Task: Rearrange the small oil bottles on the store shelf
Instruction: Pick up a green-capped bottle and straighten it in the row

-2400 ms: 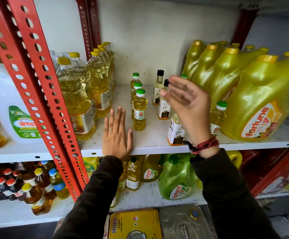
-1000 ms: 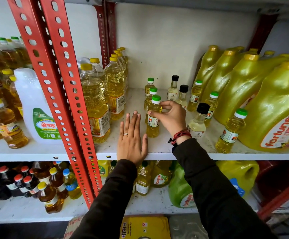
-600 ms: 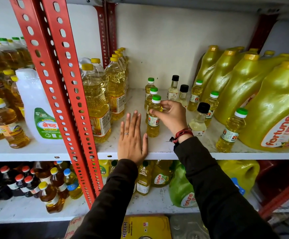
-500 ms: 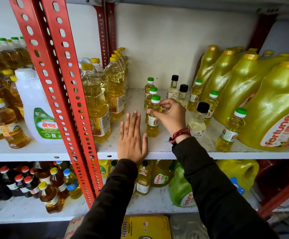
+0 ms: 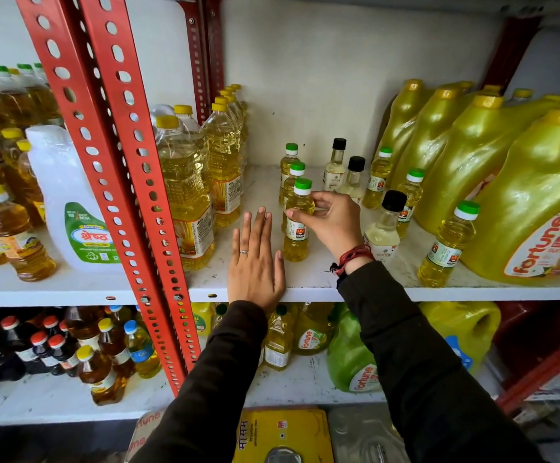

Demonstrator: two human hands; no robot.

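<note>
dark long sleeves [image 5: 415, 355], a ring [image 5: 244, 251] on the left hand [image 5: 255, 262], red thread bracelets [image 5: 353, 259] at the right wrist.

Shop, grocery kind. Red slotted-steel uprights [image 5: 128, 182] centre-left carry white shelf [image 5: 388, 290]. Ranks of identical cooking-oil bottles [image 5: 185, 192] at left, branded yellow jugs [image 5: 539, 208] at right, more stock on lower shelf [image 5: 305, 382].

Ahead of me a plain white wall [image 5: 322, 78] backs the white shelf [image 5: 388, 290], evenly lit. Red perforated uprights [image 5: 118, 168] rise at its left edge, darker red posts [image 5: 201, 61] stand at the back corner, and a lower shelf [image 5: 305, 382] runs beneath.
</note>
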